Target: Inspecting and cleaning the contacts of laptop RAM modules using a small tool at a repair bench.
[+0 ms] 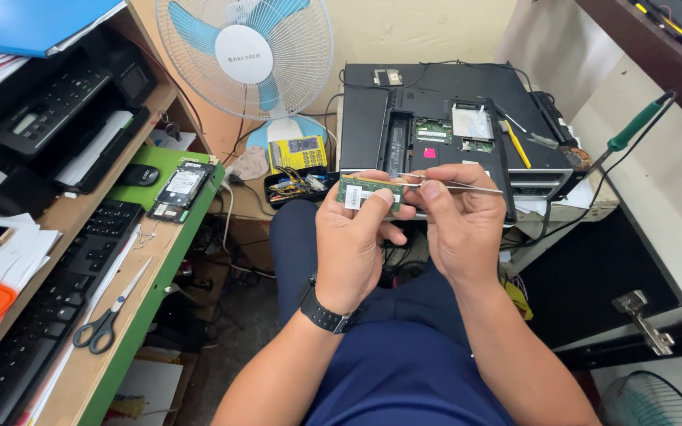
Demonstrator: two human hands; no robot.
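My left hand [353,244] holds a small green memory module [369,192] by its edges, just above my lap. My right hand [461,225] pinches thin metal tweezers [467,186], whose tips touch the module's top edge. A black watch sits on my left wrist. Behind both hands lies an upturned black laptop [372,118] with its bottom cover off and green circuit boards showing.
A white and blue desk fan [246,55] stands at the back. On the left desk lie a black keyboard [65,292], scissors [108,315], a hard drive [183,185] and a printer [65,110]. A yellow multimeter [297,152] and a green-handled soldering iron [633,126] lie near the laptop.
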